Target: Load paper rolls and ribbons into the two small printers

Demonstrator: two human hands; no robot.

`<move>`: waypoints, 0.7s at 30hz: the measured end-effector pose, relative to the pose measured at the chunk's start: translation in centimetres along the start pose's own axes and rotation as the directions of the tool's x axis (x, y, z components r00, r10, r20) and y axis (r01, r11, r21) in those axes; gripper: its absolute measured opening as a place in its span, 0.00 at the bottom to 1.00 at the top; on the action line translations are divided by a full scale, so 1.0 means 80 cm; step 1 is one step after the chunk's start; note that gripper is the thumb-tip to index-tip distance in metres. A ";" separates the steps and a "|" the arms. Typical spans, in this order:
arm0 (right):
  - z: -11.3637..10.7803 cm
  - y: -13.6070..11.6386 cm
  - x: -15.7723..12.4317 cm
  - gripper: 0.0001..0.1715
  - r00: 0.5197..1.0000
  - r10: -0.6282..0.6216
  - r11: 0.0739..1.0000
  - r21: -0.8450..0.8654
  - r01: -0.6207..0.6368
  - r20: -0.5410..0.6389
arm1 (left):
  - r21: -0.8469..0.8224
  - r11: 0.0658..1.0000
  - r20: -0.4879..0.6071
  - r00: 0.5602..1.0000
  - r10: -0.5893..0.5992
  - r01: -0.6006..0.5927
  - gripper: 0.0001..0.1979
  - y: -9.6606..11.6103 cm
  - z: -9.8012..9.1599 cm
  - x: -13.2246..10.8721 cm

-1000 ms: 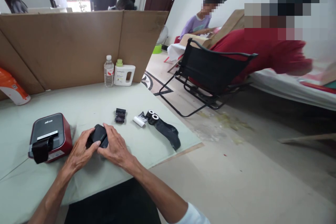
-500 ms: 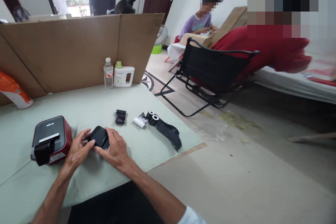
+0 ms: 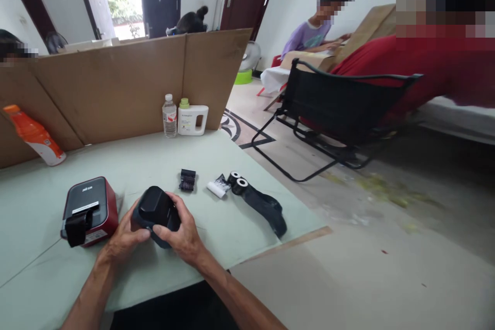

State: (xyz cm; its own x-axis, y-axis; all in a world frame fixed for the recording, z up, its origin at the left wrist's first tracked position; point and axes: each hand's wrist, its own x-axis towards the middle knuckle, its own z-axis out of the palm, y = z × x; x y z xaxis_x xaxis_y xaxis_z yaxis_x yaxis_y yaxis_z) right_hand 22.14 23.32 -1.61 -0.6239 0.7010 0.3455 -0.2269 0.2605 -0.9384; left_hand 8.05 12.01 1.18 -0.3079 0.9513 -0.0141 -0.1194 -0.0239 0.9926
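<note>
Over tbl [image 3: 216,232], L fingers [image 3: 138,237] & R fingers [image 3: 181,208] grasp blk device [image 3: 155,205], w/ clear btl [image 3: 169,119] beside wht jug [image 3: 187,122], contents unclear.

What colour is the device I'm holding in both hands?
The device looks black, or nearly so; the head view, the only one, shows it best.

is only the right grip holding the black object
No, the left grip and the right grip both hold the black object, one on each side.
</note>
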 end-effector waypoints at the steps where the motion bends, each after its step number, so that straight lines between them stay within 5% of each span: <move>1: 0.000 -0.006 -0.001 0.41 1.000 -0.012 1.000 0.027 0.011 0.020 | -0.009 1.000 -0.018 1.000 0.012 -0.012 0.54 0.001 0.001 -0.001; 10: -0.009 -0.034 -0.001 0.43 0.981 -0.163 0.985 -0.037 0.167 0.103 | 0.116 0.991 -0.198 0.976 0.087 -0.065 0.61 0.017 0.007 -0.023; 21: -0.028 -0.048 0.004 0.51 0.908 -0.370 0.906 -0.138 0.399 0.196 | 0.418 0.907 -0.195 0.970 0.143 -0.049 0.60 0.038 0.015 -0.037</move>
State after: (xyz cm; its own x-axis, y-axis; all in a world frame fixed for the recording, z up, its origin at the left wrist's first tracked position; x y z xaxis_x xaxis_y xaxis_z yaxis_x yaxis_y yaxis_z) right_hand 24.45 24.01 2.14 -0.6292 0.4103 0.6602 -0.3511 0.6078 -0.7123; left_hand 9.74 9.47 4.41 -0.4998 0.8598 0.1043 0.3014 0.0597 0.9516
